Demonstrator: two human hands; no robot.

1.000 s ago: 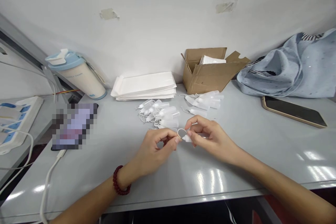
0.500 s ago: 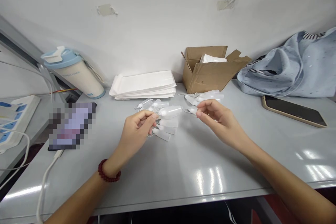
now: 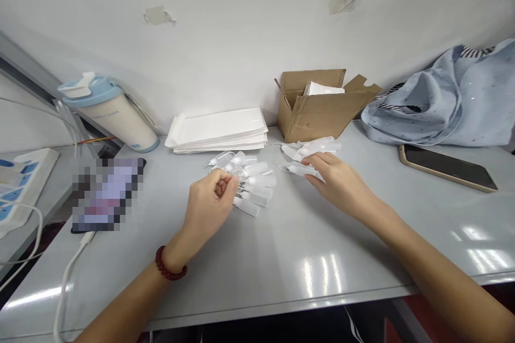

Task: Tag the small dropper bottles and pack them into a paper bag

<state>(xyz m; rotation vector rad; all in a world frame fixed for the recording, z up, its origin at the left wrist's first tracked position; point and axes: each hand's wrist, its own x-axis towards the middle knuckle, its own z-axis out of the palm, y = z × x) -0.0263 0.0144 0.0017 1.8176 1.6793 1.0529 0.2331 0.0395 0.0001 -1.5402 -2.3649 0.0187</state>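
Small translucent squeeze bottles (image 3: 257, 181) with white caps and thin curved tips lie in a fanned pile at the middle of the table. My left hand (image 3: 211, 195) is at the pile's near left side, thumb and fingers pinched together; what they hold, if anything, is hidden. To the right, my right hand (image 3: 336, 179) lies low over a single squeeze bottle (image 3: 300, 170), thumb and fingers apart at its end. Its curved tip points left. Just behind it, several more such bottles (image 3: 317, 147) lie in a second group.
A stack of white paper sleeves (image 3: 217, 128) and an open cardboard box (image 3: 317, 118) stand against the wall. At left are a tumbler (image 3: 116, 112), a charging phone (image 3: 108, 193) and a power strip (image 3: 28, 187). Another phone (image 3: 446, 167) and a blue cloth bag (image 3: 438, 96) are at right.
My right hand has laid the bottle it pinched down on the table, and its fingers have parted. My left hand has stayed at the pile, fingers curled more tightly.
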